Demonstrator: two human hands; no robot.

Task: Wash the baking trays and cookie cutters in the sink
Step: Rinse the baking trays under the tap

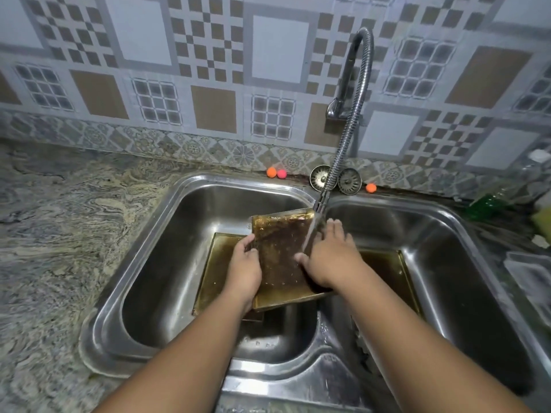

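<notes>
A greasy brown baking tray [281,257] is tilted up over the divider of a steel double sink [167,222]. My left hand [244,269] grips its left edge. My right hand [331,257] lies flat on the tray's right side with the fingers spread. Water runs from the flexible tap [343,150] onto the tray's upper right corner. A second stained tray [214,269] lies flat in the left basin. A third stained tray [387,272] lies in the right basin. No cookie cutters are visible.
Two sink strainers [320,177] lean against the tiled wall behind the tap. Small orange and pink balls [275,172] sit on the back ledge. A green bottle [489,204] and a clear container [533,275] stand at the right. Granite counter [59,234] spreads to the left.
</notes>
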